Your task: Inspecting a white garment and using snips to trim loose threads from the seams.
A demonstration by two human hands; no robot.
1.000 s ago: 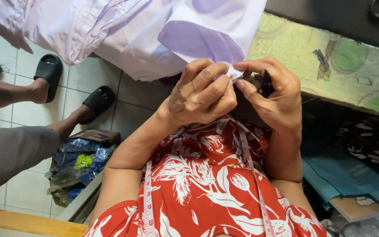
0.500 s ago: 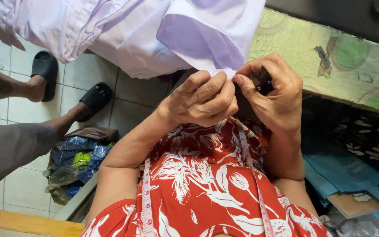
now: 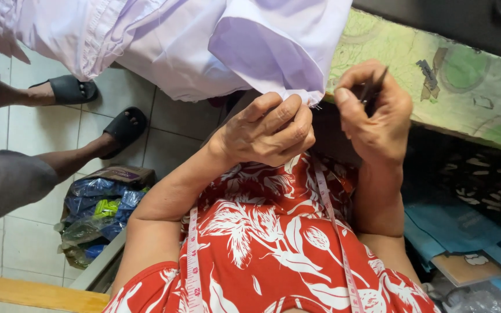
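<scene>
My left hand (image 3: 268,130) pinches the hem of the lilac garment (image 3: 204,40), which hangs over the table's (image 3: 436,87) near edge. My right hand (image 3: 375,113), just beside it, is clenched around a small dark tool (image 3: 372,91). A tape measure (image 3: 193,261) hangs over my red floral top.

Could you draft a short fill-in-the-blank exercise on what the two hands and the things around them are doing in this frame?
1. The left hand pinches the hem of a pale ____ garment.
2. The right hand holds a small dark tool and is ____ the garment's hem, not touching it.
3. A pink measuring tape hangs around the person's ____.
4. On the tiled floor, another person's feet wear black ____.

Missing words: purple; apart from; neck; sandals
</scene>
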